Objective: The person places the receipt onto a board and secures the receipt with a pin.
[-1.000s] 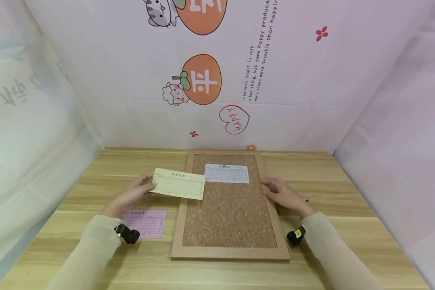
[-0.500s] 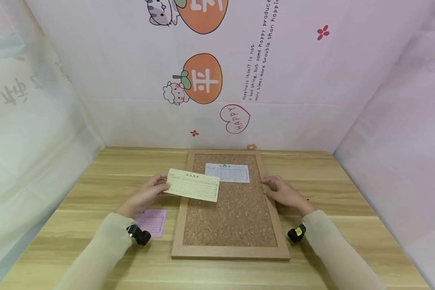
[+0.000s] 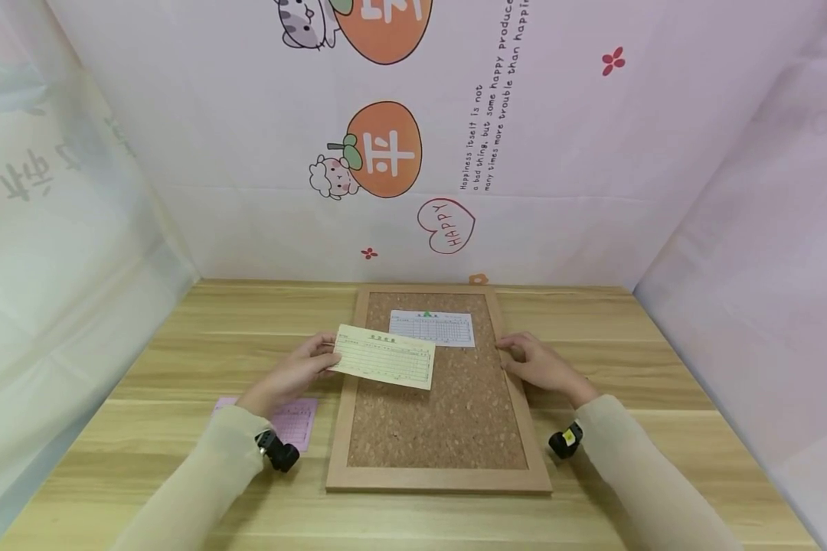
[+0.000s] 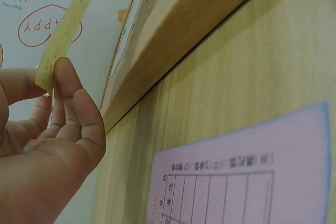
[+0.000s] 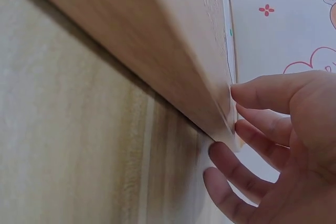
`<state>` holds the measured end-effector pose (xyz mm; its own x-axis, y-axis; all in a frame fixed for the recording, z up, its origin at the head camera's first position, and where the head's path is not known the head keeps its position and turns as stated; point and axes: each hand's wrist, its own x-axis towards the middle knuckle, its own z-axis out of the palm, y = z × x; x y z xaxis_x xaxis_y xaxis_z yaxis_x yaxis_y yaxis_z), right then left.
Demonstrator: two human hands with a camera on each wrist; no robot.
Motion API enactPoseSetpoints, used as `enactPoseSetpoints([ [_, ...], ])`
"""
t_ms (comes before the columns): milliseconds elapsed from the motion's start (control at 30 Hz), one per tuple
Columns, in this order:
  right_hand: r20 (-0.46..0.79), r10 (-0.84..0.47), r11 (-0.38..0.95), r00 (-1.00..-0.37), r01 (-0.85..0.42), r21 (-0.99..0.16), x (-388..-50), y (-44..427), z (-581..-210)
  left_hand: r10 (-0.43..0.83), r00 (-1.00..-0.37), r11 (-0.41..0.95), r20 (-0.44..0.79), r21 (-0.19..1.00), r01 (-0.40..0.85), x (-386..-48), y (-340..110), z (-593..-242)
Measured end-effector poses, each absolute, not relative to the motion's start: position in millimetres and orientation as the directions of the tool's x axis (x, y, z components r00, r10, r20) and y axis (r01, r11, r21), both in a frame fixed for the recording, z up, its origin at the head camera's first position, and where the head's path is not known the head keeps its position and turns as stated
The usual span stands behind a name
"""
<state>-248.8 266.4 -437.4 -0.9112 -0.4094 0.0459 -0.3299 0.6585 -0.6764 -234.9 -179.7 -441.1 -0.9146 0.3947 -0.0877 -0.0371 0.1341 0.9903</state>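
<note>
My left hand (image 3: 302,367) pinches the left edge of a pale yellow printed form slip (image 3: 384,357) between thumb and fingers. The slip is raised and slightly tilted over the upper left of a wood-framed corkboard (image 3: 441,428), overlapping part of a white form slip (image 3: 448,332). A green pushpin (image 3: 427,314) sits at that white slip's top edge. In the left wrist view the yellow slip (image 4: 65,32) appears almost edge-on. My right hand (image 3: 536,364) rests its fingertips and thumb on the board's right frame; its fingers bend loosely in the right wrist view.
A pink form slip (image 3: 296,425) lies on the wooden table (image 3: 145,451), left of the board and partly behind my left forearm. A printed white curtain (image 3: 551,229) stands along the table's back edge, with more cloth at both sides.
My left hand has carried the yellow slip rightward and slightly nearer, further over the corkboard, now overlapping the white slip more. The right hand and board have stayed in place.
</note>
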Motion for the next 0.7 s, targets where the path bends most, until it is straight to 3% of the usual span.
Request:
enactPoseSetpoints([
  [433,0.110,-0.399,0.627,-0.910,-0.359,-0.691,-243,256,-432,0.403,-0.908,0.147,-0.117,0.987,-0.062,-230,-160,-439],
  [700,0.077,-0.407,0.583,-0.910,-0.323,-0.746,-239,243,-425,0.410,-0.905,0.154,-0.115,0.986,-0.055,-229,-145,-437],
])
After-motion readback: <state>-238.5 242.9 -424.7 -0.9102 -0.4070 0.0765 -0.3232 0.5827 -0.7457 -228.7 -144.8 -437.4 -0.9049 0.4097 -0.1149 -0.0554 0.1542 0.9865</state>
